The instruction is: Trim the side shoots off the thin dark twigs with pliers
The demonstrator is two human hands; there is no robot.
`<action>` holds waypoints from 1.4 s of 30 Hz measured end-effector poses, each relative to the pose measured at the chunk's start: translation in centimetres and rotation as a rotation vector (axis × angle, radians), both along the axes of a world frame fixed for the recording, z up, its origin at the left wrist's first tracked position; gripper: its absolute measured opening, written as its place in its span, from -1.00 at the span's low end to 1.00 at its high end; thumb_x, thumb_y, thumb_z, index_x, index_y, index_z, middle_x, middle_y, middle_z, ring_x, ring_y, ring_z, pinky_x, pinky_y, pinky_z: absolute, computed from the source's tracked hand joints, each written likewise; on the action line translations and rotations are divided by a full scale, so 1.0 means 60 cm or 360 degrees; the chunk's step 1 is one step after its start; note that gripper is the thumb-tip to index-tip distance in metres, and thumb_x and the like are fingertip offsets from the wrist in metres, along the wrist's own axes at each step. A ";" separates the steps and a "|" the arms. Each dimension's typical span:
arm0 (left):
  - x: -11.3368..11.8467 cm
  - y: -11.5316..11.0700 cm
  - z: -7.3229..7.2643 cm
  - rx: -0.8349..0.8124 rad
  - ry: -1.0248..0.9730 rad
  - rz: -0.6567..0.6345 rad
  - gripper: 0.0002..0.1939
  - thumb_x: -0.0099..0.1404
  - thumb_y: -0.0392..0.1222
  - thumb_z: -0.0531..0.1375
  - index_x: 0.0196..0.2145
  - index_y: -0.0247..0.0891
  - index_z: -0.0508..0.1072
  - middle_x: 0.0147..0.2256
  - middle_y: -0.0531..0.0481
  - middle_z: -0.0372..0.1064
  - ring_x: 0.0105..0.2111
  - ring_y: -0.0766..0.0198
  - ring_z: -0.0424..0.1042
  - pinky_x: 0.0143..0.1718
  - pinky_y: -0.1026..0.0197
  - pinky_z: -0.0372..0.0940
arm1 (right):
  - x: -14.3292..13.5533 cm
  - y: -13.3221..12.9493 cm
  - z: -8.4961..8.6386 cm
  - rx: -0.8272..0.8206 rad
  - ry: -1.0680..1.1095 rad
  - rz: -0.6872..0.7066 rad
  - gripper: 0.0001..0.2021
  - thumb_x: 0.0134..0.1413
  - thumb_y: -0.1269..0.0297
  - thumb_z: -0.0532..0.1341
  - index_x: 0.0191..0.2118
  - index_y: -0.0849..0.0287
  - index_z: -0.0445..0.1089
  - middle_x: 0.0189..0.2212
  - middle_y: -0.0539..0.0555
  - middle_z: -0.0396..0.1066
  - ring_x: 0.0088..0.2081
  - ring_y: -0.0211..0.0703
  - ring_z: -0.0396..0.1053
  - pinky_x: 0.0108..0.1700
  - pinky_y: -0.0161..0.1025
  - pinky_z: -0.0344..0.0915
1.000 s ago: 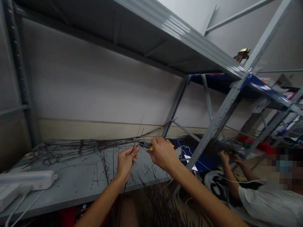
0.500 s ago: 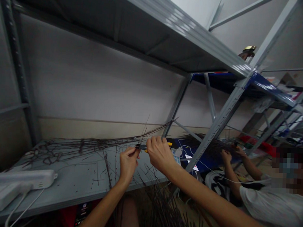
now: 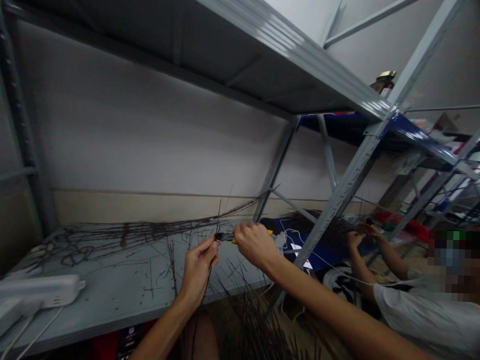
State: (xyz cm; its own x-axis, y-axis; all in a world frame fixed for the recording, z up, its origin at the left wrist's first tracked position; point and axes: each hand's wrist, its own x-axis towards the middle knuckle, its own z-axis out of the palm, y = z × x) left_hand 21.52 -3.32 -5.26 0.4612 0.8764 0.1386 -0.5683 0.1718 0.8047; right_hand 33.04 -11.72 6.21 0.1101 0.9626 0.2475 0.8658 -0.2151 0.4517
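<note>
My left hand (image 3: 200, 260) pinches a thin dark twig (image 3: 210, 277), which hangs down below the fingers and sticks up a little above them. In my right hand (image 3: 256, 244) is a pair of yellow-handled pliers (image 3: 227, 237), the fist wrapped round the grips. Their dark jaws meet the twig just above my left fingertips; whether the jaws are closed on it I cannot tell. Behind both hands, a long bundle of dark twigs (image 3: 143, 232) lies along the back of the grey shelf (image 3: 114, 280), with short clippings scattered in front.
A white power strip (image 3: 43, 290) with plugs and cables sits at the shelf's left front. Many upright twigs (image 3: 262, 322) stand below the front edge. A metal post (image 3: 337, 196) rises at right. Beyond it, a co-worker's hands (image 3: 356, 241) are among twigs on a blue shelf.
The view has shifted slightly. My left hand has turned more upright, and the twig's lower part now shows hanging beneath it. The pliers remain in my right hand, close to the left fingertips.
</note>
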 end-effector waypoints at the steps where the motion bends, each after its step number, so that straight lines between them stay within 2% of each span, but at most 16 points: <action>1: 0.000 0.001 0.001 -0.0007 -0.0008 -0.0003 -0.46 0.06 0.02 0.47 -0.07 -0.37 0.64 -0.32 -0.12 0.51 -0.42 0.31 0.32 -0.48 0.31 0.19 | 0.005 0.000 -0.003 0.0001 0.0020 -0.0015 -0.78 0.28 0.48 0.06 -0.16 0.27 0.47 -0.24 0.27 0.56 -0.20 0.03 0.52 -0.26 -0.19 0.29; 4: -0.001 0.009 0.004 -0.0052 -0.0037 -0.0006 -0.46 0.03 0.00 0.49 -0.08 -0.37 0.64 -0.28 -0.16 0.53 -0.41 0.31 0.34 -0.47 0.30 0.22 | 0.012 -0.004 -0.010 0.0034 0.0078 -0.0053 -0.81 0.31 0.27 0.14 -0.18 0.22 0.49 -0.25 0.22 0.59 -0.23 0.02 0.56 -0.26 -0.22 0.30; 8: -0.006 0.016 0.009 -0.0052 -0.0059 -0.0008 -0.54 0.01 -0.02 0.49 -0.17 -0.34 0.65 -0.23 -0.15 0.51 -0.43 0.34 0.35 -0.51 0.32 0.19 | 0.011 -0.016 -0.007 0.0196 0.0271 -0.0115 -0.53 0.15 -0.19 0.25 -0.16 0.17 0.48 -0.22 0.19 0.60 -0.18 0.13 0.56 -0.23 -0.15 0.36; 12: -0.012 0.012 0.013 -0.0040 -0.0028 -0.0020 -0.59 0.00 -0.05 0.50 -0.22 -0.31 0.64 -0.24 -0.08 0.48 -0.43 0.37 0.35 -0.48 0.34 0.21 | 0.009 -0.013 0.004 0.0215 0.0507 -0.0233 -0.42 0.00 -0.30 0.29 -0.15 0.17 0.50 -0.22 0.21 0.60 -0.16 0.18 0.56 -0.20 -0.11 0.39; 18: -0.020 0.005 0.023 -0.0060 -0.0020 0.0001 -0.58 -0.03 -0.04 0.51 -0.23 -0.29 0.64 -0.29 -0.03 0.45 -0.41 0.36 0.36 -0.47 0.35 0.22 | 0.014 -0.004 0.010 0.0165 0.0621 -0.0234 -0.40 -0.05 -0.32 0.31 -0.19 0.17 0.53 -0.26 0.22 0.60 -0.18 0.19 0.57 -0.21 -0.12 0.39; 23: -0.023 0.008 0.019 -0.0058 0.0061 0.0007 -0.57 -0.01 -0.02 0.50 -0.20 -0.26 0.65 -0.29 -0.02 0.45 -0.38 0.34 0.39 -0.37 0.31 0.28 | 0.021 -0.003 0.002 0.0153 0.0693 -0.0221 -0.40 -0.08 -0.34 0.31 -0.21 0.16 0.54 -0.31 0.19 0.59 -0.24 0.14 0.56 -0.25 -0.16 0.37; 31: -0.023 0.007 0.016 -0.0026 0.0072 -0.0043 -0.58 0.03 -0.01 0.49 -0.18 -0.28 0.65 -0.28 -0.06 0.47 -0.35 0.32 0.39 -0.36 0.31 0.29 | 0.022 0.013 -0.003 0.0178 0.0791 -0.0161 -0.46 0.02 -0.28 0.29 -0.30 0.19 0.59 -0.39 0.20 0.59 -0.28 0.05 0.55 -0.27 -0.24 0.31; 34: -0.024 0.005 0.021 -0.0018 -0.0015 -0.0072 -0.60 0.04 -0.06 0.49 -0.19 -0.32 0.65 -0.28 -0.08 0.49 -0.40 0.36 0.37 -0.45 0.34 0.24 | 0.023 0.023 -0.017 0.0275 0.0839 -0.0146 -0.47 0.09 -0.25 0.26 -0.36 0.20 0.60 -0.44 0.22 0.58 -0.29 0.01 0.53 -0.25 -0.25 0.28; 39: -0.020 0.003 0.017 -0.0003 -0.0134 -0.0092 -0.65 0.02 -0.16 0.50 -0.24 -0.37 0.65 -0.37 -0.06 0.47 -0.46 0.36 0.34 -0.56 0.34 0.17 | 0.030 0.036 -0.046 0.0417 0.1021 -0.0126 -0.57 0.17 -0.10 0.26 -0.37 0.21 0.59 -0.45 0.23 0.57 -0.31 -0.01 0.50 -0.27 -0.24 0.25; 42: -0.029 0.013 0.013 -0.0050 -0.0167 -0.0023 -0.68 0.02 -0.18 0.50 -0.25 -0.36 0.65 -0.31 -0.09 0.50 -0.44 0.35 0.36 -0.53 0.32 0.21 | 0.025 0.023 -0.080 0.0524 0.1245 -0.0117 -0.59 0.14 -0.06 0.29 -0.46 0.22 0.56 -0.51 0.18 0.54 -0.38 -0.04 0.47 -0.27 -0.21 0.26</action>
State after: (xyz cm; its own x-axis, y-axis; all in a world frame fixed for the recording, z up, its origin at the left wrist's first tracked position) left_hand 19.77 -2.56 -4.50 0.4579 0.8745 0.1597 -0.6467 0.2045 0.7348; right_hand 34.56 -10.34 1.42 0.4256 0.8386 0.3399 0.8812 -0.2987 -0.3664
